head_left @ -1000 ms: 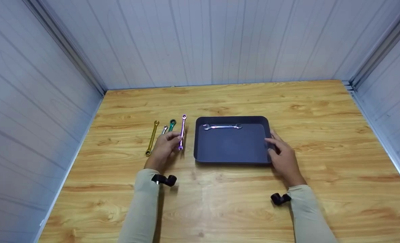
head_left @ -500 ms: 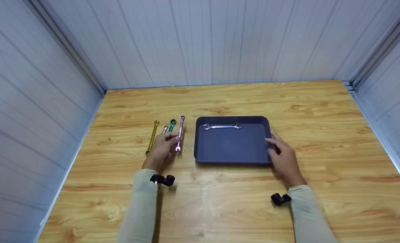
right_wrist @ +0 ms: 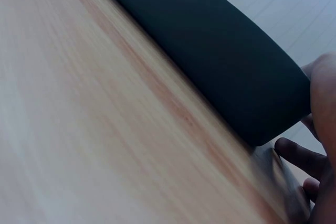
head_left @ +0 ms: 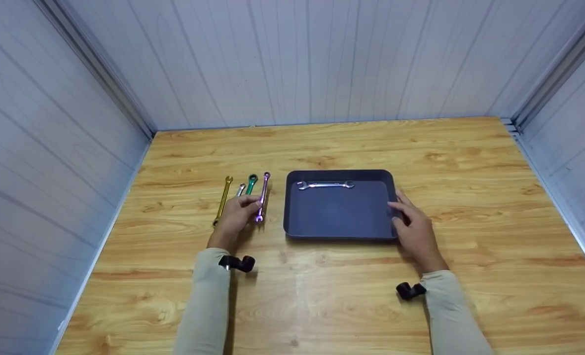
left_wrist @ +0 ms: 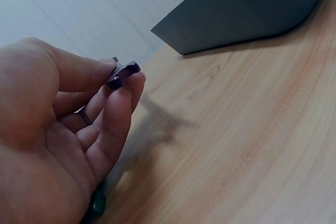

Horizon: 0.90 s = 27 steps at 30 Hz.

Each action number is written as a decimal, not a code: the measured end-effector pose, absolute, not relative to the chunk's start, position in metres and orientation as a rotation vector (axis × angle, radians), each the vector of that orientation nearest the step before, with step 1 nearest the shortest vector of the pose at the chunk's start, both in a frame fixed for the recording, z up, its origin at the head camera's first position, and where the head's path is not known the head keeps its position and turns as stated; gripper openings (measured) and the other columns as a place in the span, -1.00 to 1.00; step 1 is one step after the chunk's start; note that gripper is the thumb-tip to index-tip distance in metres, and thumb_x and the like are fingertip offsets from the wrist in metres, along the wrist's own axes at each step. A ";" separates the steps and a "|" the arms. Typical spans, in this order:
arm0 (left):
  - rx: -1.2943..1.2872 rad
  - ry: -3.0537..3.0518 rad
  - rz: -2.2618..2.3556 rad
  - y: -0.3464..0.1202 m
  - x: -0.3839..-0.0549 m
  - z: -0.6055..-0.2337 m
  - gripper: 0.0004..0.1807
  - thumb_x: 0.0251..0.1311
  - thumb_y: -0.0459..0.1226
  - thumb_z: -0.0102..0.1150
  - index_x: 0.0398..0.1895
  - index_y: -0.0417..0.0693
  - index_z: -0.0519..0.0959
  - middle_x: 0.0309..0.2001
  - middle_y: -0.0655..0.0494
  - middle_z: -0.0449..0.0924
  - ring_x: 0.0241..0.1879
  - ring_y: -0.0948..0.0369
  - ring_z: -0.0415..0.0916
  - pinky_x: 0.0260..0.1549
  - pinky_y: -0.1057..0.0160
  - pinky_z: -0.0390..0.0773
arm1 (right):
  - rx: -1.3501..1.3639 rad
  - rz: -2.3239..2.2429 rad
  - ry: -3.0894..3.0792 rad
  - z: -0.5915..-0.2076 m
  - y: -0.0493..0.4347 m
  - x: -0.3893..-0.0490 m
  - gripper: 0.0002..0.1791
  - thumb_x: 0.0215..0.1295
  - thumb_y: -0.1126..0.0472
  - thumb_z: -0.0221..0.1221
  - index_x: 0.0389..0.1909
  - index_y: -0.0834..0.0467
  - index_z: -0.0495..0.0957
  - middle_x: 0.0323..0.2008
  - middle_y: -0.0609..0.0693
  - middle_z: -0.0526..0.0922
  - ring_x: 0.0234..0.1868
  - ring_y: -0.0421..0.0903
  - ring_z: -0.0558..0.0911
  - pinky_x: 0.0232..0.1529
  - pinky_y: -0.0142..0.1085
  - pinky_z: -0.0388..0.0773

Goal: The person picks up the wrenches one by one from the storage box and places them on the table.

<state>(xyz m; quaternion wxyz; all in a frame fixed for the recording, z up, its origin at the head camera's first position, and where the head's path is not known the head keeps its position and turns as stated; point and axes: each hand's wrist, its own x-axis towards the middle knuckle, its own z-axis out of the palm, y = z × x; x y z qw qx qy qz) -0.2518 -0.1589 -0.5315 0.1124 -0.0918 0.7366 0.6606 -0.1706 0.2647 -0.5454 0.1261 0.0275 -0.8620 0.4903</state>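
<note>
Between thumb and fingers, my left hand [head_left: 236, 217] pinches a purple combination wrench [head_left: 263, 197]. Its open end [left_wrist: 124, 73] points toward the left wrist camera, raised over the table with a shadow below. Just left of it lie a green wrench [head_left: 252, 183], a silver wrench [head_left: 240, 189] and a gold wrench [head_left: 224, 198], the first two partly hidden by the hand. My right hand [head_left: 415, 231] grips the right wall of a dark grey tray [head_left: 342, 217], some fingertips over the rim. A silver open-ended wrench [head_left: 326, 185] lies crosswise along the tray's far side.
Everything rests on a wood-grain table [head_left: 322, 296]. Pale panelled walls [head_left: 302, 64] stand behind it and on both sides. A small black wrist camera [head_left: 240, 263] sits on the left sleeve, another black camera [head_left: 410, 291] on the right.
My left hand has shifted slightly left and lower with the purple wrench, away from the tray and nearer the green wrench. The right hand and tray have stayed put.
</note>
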 end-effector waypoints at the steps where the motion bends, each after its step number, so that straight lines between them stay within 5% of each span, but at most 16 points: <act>1: -0.266 2.169 1.936 -0.159 -0.252 -0.532 -0.80 0.32 -0.37 0.23 -0.03 -0.22 0.67 -0.29 0.07 0.62 -0.39 0.24 0.52 -0.49 0.36 0.45 | 0.080 1.430 -2.510 -0.545 0.265 -0.171 -0.57 0.29 0.49 0.10 0.17 0.25 0.60 0.46 0.01 0.30 0.47 -0.01 0.22 0.41 -0.02 0.15; 14: -0.201 2.265 1.883 -0.158 -0.251 -0.534 -0.77 0.34 -0.32 0.23 -0.01 -0.24 0.67 -0.28 0.06 0.58 -0.40 0.27 0.45 -0.58 0.38 0.37 | 0.084 1.408 -2.517 -0.546 0.265 -0.170 -0.58 0.32 0.47 0.10 0.18 0.24 0.59 0.46 -0.01 0.31 0.48 0.00 0.22 0.41 0.03 0.16; 27: -0.194 2.306 1.816 -0.159 -0.254 -0.536 -0.78 0.34 -0.32 0.23 -0.02 -0.24 0.68 -0.20 -0.03 0.65 -0.29 0.19 0.55 -0.39 0.33 0.49 | 0.069 1.419 -2.531 -0.545 0.265 -0.171 -0.57 0.31 0.46 0.09 0.19 0.22 0.59 0.47 -0.02 0.29 0.48 0.00 0.21 0.41 0.04 0.15</act>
